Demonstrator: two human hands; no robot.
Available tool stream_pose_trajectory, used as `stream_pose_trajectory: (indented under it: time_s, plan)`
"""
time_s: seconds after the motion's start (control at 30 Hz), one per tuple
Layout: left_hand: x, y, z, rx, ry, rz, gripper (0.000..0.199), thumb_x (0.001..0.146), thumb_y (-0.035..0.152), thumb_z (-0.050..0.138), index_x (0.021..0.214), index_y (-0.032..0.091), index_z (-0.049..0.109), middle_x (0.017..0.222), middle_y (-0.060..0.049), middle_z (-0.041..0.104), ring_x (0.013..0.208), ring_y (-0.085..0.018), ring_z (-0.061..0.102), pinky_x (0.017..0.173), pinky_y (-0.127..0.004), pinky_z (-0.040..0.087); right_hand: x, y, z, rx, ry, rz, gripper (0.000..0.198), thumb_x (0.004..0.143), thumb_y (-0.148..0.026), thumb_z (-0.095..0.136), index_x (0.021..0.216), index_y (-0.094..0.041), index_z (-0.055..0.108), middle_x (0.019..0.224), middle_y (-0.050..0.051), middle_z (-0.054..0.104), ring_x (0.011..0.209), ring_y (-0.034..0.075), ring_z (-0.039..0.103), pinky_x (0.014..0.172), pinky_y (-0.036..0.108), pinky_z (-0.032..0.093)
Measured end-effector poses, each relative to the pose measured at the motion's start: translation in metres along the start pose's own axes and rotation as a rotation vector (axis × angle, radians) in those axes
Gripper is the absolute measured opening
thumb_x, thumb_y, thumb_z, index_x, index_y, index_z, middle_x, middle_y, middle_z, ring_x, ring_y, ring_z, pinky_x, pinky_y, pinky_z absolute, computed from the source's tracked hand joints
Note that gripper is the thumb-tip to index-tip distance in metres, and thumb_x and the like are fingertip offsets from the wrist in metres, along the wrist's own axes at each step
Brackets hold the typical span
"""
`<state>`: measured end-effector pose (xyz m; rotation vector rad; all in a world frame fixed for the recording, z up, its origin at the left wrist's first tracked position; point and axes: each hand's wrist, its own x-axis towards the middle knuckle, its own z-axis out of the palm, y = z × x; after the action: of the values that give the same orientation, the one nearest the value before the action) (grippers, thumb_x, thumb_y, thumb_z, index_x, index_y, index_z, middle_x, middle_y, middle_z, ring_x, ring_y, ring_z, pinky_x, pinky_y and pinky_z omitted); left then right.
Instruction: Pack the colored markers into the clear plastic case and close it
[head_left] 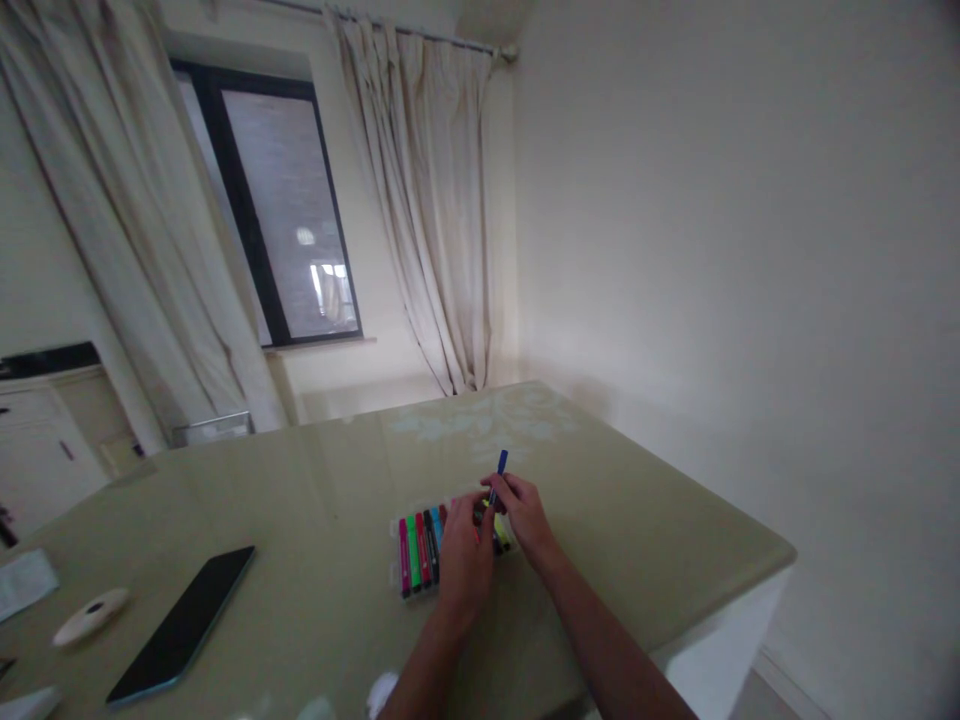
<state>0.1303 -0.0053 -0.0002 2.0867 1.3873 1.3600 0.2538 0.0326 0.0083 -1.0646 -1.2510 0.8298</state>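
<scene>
A blue marker (502, 462) stands tilted above the case, its upper end pointing up and away from me. My right hand (523, 512) is closed around it, with thumb and fingers pinching its middle. At the marker's lower end are the thumb and fingertips of my left hand (463, 552), closed in a pinch there. Beneath both hands lies a clear plastic case (394, 576) with a row of coloured markers. On its left side a magenta marker (404, 556), a green marker (413, 552) and a black marker (430, 548) show. My left hand hides the middle of the row.
A dark tablet-like slab (184, 625) lies on the table (322, 520) to the left. Beyond it are a white oval object (91, 616) and a pale cloth-like item (26, 583). The table's right corner (787, 553) lies near the wall (720, 300). Curtains (427, 200) hang behind.
</scene>
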Motion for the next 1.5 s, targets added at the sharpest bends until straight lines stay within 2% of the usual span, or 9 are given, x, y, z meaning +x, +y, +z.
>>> stream_pose_trajectory:
  time_s: [0.13, 0.27, 0.6, 0.8, 0.97, 1.23, 1.33, 1.43, 1.5]
  plan:
    - [-0.020, -0.006, 0.005, 0.260, -0.147, 0.159, 0.038, 0.097, 0.029, 0.054, 0.133, 0.021, 0.059, 0.130, -0.012, 0.068, 0.123, -0.031, 0.061, 0.105, -0.052, 0.046, 0.012, 0.011, -0.015, -0.024, 0.190, 0.125, 0.063, 0.081, -0.075, 0.056, 0.085, -0.015, 0.077, 0.061, 0.002, 0.060, 0.056, 0.016, 0.055, 0.055, 0.028, 0.043]
    - [-0.027, -0.009, -0.005, 0.347, -0.286, 0.211, 0.029, 0.096, 0.025, 0.058, 0.123, 0.025, 0.066, 0.131, -0.008, 0.069, 0.124, -0.029, 0.061, 0.106, -0.049, 0.046, 0.013, 0.017, -0.017, -0.101, 0.108, 0.158, 0.055, 0.082, -0.071, 0.056, 0.071, -0.018, 0.069, 0.059, 0.002, 0.061, 0.055, 0.016, 0.057, 0.053, 0.027, 0.044]
    - [-0.021, -0.006, -0.017, 0.286, -0.338, 0.100, 0.020, 0.092, 0.020, 0.062, 0.110, 0.024, 0.071, 0.124, -0.006, 0.072, 0.120, -0.027, 0.063, 0.103, -0.046, 0.045, 0.000, 0.012, -0.011, -0.593, -0.023, 0.128, 0.018, 0.086, -0.031, 0.069, 0.094, -0.019, 0.080, 0.089, 0.009, 0.080, 0.083, 0.022, 0.074, 0.073, 0.026, 0.050]
    - [-0.021, -0.004, -0.017, 0.293, -0.361, 0.099, 0.020, 0.094, 0.018, 0.058, 0.110, 0.023, 0.070, 0.120, -0.006, 0.073, 0.117, -0.027, 0.063, 0.101, -0.045, 0.045, -0.004, 0.012, -0.007, -0.822, -0.008, 0.082, 0.018, 0.083, -0.026, 0.074, 0.099, -0.018, 0.080, 0.100, 0.011, 0.079, 0.091, 0.022, 0.072, 0.079, 0.026, 0.048]
    - [-0.022, -0.004, -0.015, 0.334, -0.365, 0.125, 0.030, 0.094, 0.017, 0.058, 0.121, 0.024, 0.067, 0.121, -0.007, 0.070, 0.117, -0.027, 0.062, 0.101, -0.043, 0.047, -0.004, 0.017, -0.008, -0.851, -0.018, 0.022, 0.012, 0.087, -0.024, 0.069, 0.096, -0.019, 0.075, 0.094, 0.007, 0.076, 0.087, 0.020, 0.069, 0.075, 0.025, 0.045]
    - [-0.024, -0.003, -0.014, 0.414, -0.375, 0.228, 0.026, 0.097, 0.023, 0.056, 0.120, 0.026, 0.069, 0.126, -0.007, 0.069, 0.115, -0.027, 0.065, 0.100, -0.043, 0.048, -0.005, 0.016, -0.007, -0.973, -0.009, 0.030, 0.013, 0.092, -0.027, 0.064, 0.086, -0.020, 0.073, 0.096, 0.009, 0.075, 0.086, 0.020, 0.068, 0.071, 0.026, 0.042]
    - [-0.020, -0.008, -0.026, 0.472, -0.197, 0.161, 0.028, 0.101, 0.030, 0.050, 0.121, 0.025, 0.068, 0.126, -0.008, 0.070, 0.115, -0.027, 0.064, 0.102, -0.042, 0.046, -0.007, 0.015, -0.007, -0.936, 0.014, 0.033, 0.015, 0.095, -0.029, 0.061, 0.092, -0.020, 0.072, 0.095, 0.008, 0.076, 0.085, 0.019, 0.069, 0.070, 0.025, 0.042]
    - [-0.017, -0.018, -0.043, 0.697, 0.168, -0.179, 0.035, 0.103, 0.037, 0.043, 0.121, 0.019, 0.067, 0.125, -0.015, 0.067, 0.116, -0.033, 0.061, 0.101, -0.049, 0.044, -0.009, 0.011, -0.007, -0.896, 0.030, 0.066, 0.017, 0.097, -0.031, 0.059, 0.103, -0.020, 0.071, 0.091, 0.007, 0.078, 0.082, 0.019, 0.071, 0.069, 0.026, 0.042]
    - [-0.017, -0.027, -0.053, 0.796, 0.235, -0.377, 0.041, 0.101, 0.043, 0.044, 0.122, 0.015, 0.065, 0.120, -0.019, 0.066, 0.111, -0.037, 0.062, 0.094, -0.051, 0.046, -0.009, 0.008, -0.006, -0.898, 0.033, 0.091, 0.018, 0.098, -0.031, 0.059, 0.104, -0.020, 0.071, 0.092, 0.008, 0.078, 0.084, 0.020, 0.072, 0.069, 0.026, 0.042]
